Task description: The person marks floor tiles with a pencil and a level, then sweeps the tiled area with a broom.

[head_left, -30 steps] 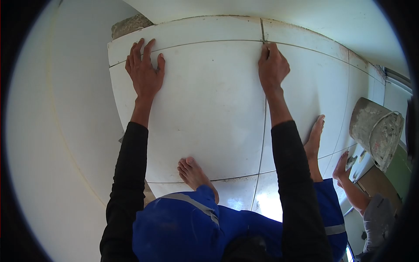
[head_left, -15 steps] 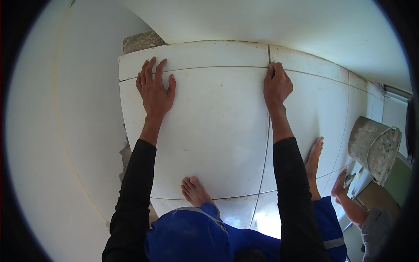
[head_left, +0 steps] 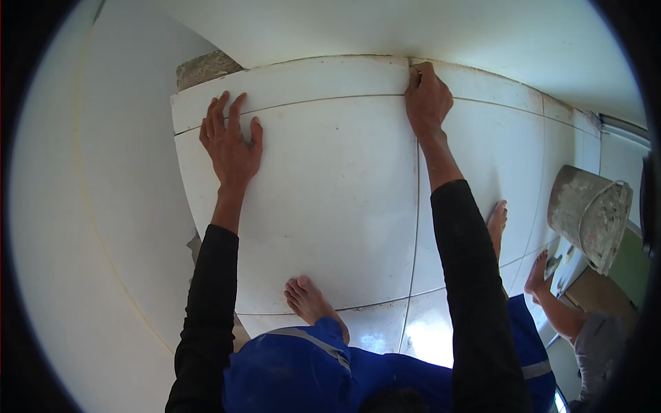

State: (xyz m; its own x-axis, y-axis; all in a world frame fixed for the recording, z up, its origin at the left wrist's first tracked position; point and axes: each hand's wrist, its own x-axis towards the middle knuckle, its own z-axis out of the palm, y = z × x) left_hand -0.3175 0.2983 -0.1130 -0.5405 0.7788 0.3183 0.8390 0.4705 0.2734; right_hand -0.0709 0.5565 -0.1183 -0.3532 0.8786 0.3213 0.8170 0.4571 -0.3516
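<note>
My left hand (head_left: pixel 233 148) rests with its fingers spread on a large white floor tile (head_left: pixel 330 206), close to the tile's upper left corner. Along the wall runs a narrow strip of white tile (head_left: pixel 323 77). My right hand (head_left: pixel 428 103) is closed in a pinch over the joint between two strip pieces, beside the wall. Whatever its fingertips hold is too small to make out. The dark joint (head_left: pixel 416 220) between the large tiles runs down from below this hand.
A rough grey block (head_left: pixel 206 69) sits at the tiles' upper left end. A stained bucket (head_left: pixel 589 217) stands at the right, near another person's leg (head_left: pixel 559 313). My bare foot (head_left: pixel 310 299) is on the large tile. White walls border the left and top.
My right hand has moved up along the joint, from the strip's lower edge towards the wall. My left hand stays spread on the tile. The view has shifted slightly.
</note>
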